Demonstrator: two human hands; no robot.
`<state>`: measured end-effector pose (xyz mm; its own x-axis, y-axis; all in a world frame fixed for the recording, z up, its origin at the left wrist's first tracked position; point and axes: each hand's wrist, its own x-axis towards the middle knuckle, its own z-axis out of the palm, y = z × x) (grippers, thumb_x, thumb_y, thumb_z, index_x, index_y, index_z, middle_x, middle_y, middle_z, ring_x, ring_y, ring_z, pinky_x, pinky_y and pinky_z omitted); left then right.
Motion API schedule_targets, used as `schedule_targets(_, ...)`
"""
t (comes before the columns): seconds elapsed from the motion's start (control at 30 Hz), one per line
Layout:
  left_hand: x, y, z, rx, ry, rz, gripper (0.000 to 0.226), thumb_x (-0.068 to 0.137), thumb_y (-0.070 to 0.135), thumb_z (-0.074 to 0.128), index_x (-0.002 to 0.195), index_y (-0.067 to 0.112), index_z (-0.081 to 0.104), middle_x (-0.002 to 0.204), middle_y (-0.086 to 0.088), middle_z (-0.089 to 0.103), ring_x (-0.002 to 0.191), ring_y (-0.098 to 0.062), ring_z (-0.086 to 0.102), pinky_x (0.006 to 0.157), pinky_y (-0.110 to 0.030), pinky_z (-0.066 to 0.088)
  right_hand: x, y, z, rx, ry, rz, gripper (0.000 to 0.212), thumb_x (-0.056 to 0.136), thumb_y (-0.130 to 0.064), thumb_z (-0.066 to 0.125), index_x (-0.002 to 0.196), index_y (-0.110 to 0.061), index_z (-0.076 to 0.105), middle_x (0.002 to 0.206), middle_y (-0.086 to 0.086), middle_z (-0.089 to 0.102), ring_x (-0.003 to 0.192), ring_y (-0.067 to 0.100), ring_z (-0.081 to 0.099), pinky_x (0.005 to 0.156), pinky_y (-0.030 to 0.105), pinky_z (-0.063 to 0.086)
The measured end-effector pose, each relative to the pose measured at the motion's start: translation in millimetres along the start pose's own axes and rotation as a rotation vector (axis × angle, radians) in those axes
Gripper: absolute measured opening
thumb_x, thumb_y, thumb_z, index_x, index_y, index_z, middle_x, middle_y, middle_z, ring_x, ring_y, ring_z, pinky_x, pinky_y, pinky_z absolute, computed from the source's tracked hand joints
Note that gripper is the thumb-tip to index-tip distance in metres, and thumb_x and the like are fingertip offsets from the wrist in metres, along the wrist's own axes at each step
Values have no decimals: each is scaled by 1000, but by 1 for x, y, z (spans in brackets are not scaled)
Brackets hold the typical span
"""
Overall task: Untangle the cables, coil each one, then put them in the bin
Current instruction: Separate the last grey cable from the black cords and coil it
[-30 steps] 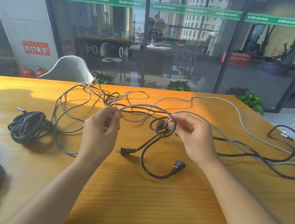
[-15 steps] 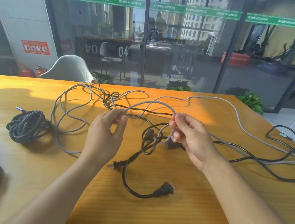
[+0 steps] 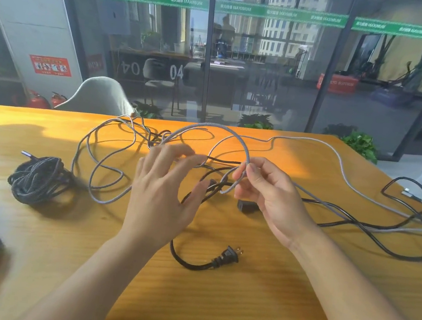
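Across the wooden table (image 3: 213,306), from ten o'clock round to three, sprawls the tangle you are working: one long grey braided cable (image 3: 337,159) crossed with one black power cord (image 3: 382,228), its two-pin plug (image 3: 230,255) lying loose at six o'clock, evidently already freed. At centre your right hand (image 3: 272,196) pinches a raised grey loop between thumb and forefinger, apparently to lift it clear, while your left hand (image 3: 163,194) hovers beside it, fingers spread, gripping nothing. At nine o'clock lie three finished coils; no bin is in view.
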<state>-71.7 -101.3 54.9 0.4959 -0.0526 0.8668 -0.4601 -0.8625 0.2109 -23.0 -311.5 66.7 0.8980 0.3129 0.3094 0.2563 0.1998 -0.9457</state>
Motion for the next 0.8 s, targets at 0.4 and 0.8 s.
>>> schedule_targets(0.4,-15,-1,23,-326,-485,-295,7,94,37,74,97,34,80,85,14,65,76,-11,53,73,-37,49,1,13,1,-220,-92,-1,21,101,0,62,110,-11,78,94,-4,77,78,9,69,69,19,53)
schedule_targets(0.8,-12,-2,16,-337,-533,-326,26,104,38,58,87,30,76,81,13,69,88,-12,53,80,-32,46,4,25,3,-1304,-144,-96,16,103,-41,61,117,-33,65,106,-14,52,98,19,63,78,39,48)
